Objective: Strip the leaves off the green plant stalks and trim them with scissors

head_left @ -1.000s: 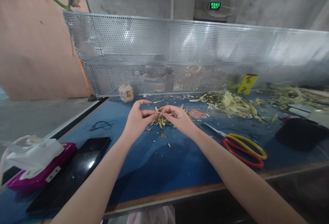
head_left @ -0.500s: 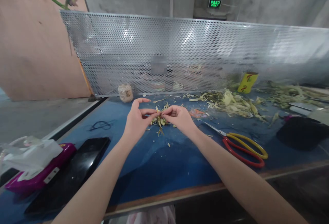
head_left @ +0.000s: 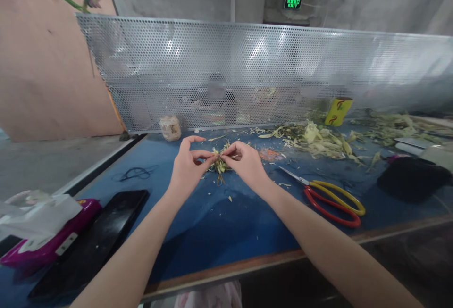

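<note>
Thumb and forefinger of my left hand [head_left: 189,164] are pinched together, its other fingers raised. Opposite it, my right hand [head_left: 246,161] also pinches, fingertips almost touching the left ones. What lies between the fingertips is too small to make out; it may be part of the plant bits around it. Just beneath the fingers is a small heap of yellow-green plant scraps [head_left: 220,166], partly hidden by the hands. To the right of my right hand, scissors [head_left: 322,197] with one red and one yellow handle lie open on the blue tabletop [head_left: 226,232].
A larger pile of pale green husk-like leaves [head_left: 313,138] lies at back right, near a yellow tube [head_left: 339,111]. At left are a black phone [head_left: 92,242], a purple tissue holder [head_left: 53,242] and dark string [head_left: 136,173]. A perforated metal screen [head_left: 198,62] bounds the back.
The view has shifted slightly, so things on the table sit a little further left. Both hands keep their pinch over the scraps; the right fingers have bent slightly higher.
</note>
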Motion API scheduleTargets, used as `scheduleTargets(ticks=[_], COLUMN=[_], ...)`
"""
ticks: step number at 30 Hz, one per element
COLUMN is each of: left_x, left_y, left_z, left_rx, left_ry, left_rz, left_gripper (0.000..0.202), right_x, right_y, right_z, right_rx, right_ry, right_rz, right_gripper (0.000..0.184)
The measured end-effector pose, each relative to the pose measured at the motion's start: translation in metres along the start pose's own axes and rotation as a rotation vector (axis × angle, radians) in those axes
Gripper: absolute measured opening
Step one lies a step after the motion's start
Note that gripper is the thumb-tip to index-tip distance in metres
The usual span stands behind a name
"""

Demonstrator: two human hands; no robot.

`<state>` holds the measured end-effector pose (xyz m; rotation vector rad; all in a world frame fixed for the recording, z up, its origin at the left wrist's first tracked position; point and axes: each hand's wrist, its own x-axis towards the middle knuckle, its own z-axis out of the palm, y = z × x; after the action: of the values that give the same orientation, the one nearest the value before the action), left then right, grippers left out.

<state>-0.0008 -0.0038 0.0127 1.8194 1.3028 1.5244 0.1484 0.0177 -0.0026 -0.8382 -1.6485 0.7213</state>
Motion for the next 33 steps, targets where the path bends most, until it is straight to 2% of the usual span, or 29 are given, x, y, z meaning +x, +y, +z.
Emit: scheduleTargets(ticks=[6,11,17,21,26,33], left_x=[-0.002,-0.004,-0.003,-0.004,-0.005,-0.006], left_y=[0.000,0.005,0.004,0.004,0.005,0.003], left_z=[0.000,-0.002,-0.006,-0.007,-0.006,-0.006], left_rx=[0.067,0.219,0.298,0.344,0.363,0.403], left_ry=[-0.022,-0.031,-0.110,-0.111,-0.061,-0.087], left_rz=[0.012,0.062,0.108,0.131,0.178,0.267], left_gripper=[0.043,0.038,0.038,0.039,0.029,0.013], right_x=[0.006,0.007,0.006,0.005,0.005,0.006], right_y=[-0.004,-0.006,-0.007,-0.008,-0.009,-0.010], right_z=[-0.005,-0.008,-0.009,-0.009,-0.011,-0.014], right_rx=[0.240,0.318,0.452,0.518,0.583,0.527], right_ry=[-0.105,-0.147,-0.202,-0.221,-0.265,-0.294], right_rz=[0.229,0.291,0.393,0.432,0.521,0.563], right_gripper=[0.026,0.023,0.025,0.027,0.029,0.025])
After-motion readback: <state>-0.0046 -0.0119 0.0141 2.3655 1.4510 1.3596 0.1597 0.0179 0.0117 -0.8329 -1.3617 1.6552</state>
